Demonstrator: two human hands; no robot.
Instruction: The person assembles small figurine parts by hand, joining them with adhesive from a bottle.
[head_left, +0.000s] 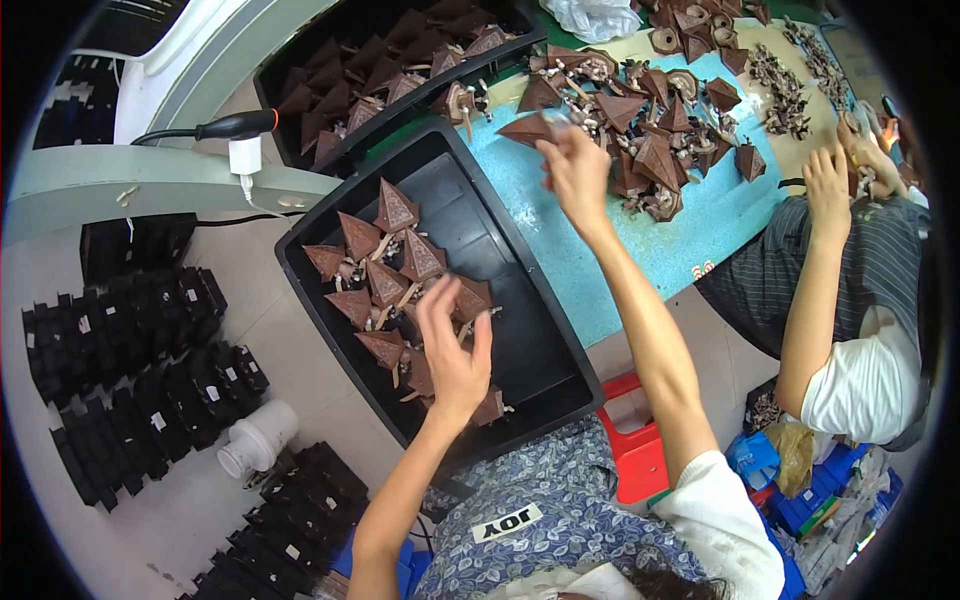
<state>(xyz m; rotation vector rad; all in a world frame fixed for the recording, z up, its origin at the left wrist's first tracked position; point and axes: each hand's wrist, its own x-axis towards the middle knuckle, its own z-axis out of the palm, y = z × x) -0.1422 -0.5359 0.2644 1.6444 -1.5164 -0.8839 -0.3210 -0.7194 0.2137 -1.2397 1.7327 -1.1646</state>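
Observation:
My left hand (457,358) is over a black plastic tray (540,300), its fingers and thumb apart, with nothing visible in it. Under and beside it, brown pyramid-shaped pieces (388,283) lie in rows along the tray's left side, with small wooden sticks and whitish parts between them. To the upper right, my right hand (580,180) is at the left edge of the blue tabletop (580,270). Its slightly blurred fingers are closed on the end of a brown pyramid-shaped piece (522,130). Beside it is a heap of similar pieces (655,155), some showing hollow undersides.
A second black tray (262,90) full of brown pieces stands behind. An orange-tipped black tool (237,125) rests on a grey frame. Another person (830,260) works at the right. A red stool (638,450) is below the table; stacked black holders (150,410) line the floor.

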